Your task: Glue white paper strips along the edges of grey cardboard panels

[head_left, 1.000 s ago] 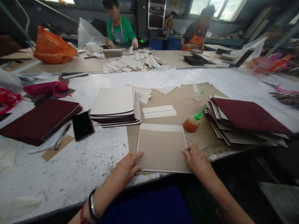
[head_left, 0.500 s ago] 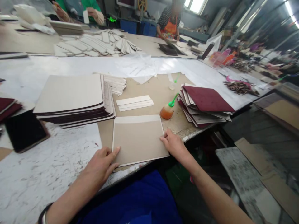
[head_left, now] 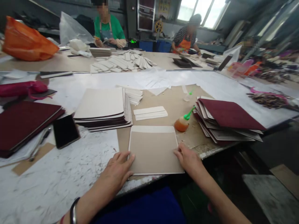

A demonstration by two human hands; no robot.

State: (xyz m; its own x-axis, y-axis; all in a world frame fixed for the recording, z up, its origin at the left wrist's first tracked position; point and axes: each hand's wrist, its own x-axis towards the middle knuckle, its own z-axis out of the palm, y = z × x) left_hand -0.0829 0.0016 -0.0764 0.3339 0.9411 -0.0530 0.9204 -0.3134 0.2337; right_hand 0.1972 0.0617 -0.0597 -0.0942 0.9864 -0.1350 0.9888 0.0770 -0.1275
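Observation:
A flat beige panel [head_left: 153, 152] with a paler strip along its far edge lies at the table's front edge. My left hand [head_left: 120, 166] grips its left edge, thumb on top and fingers along the side. On the right edge, my right hand [head_left: 188, 158] pinches the panel between thumb and fingers. Just beyond the panel are some narrow white strips [head_left: 150, 112]. A squeeze bottle [head_left: 181, 124] of orange-brown liquid with a green spout stands near the panel's far right corner.
Left of the panel rises a stack of pale panels [head_left: 100, 104], with a black phone [head_left: 65, 130] and maroon panels [head_left: 28, 124] farther left. Another maroon-topped stack [head_left: 230, 115] stands at right. Across the table, two people work behind a pile of pale pieces [head_left: 126, 60].
The view has swung left and tilted up, so the scene sits farther right and lower. Both hands keep their hold on the panel's side edges.

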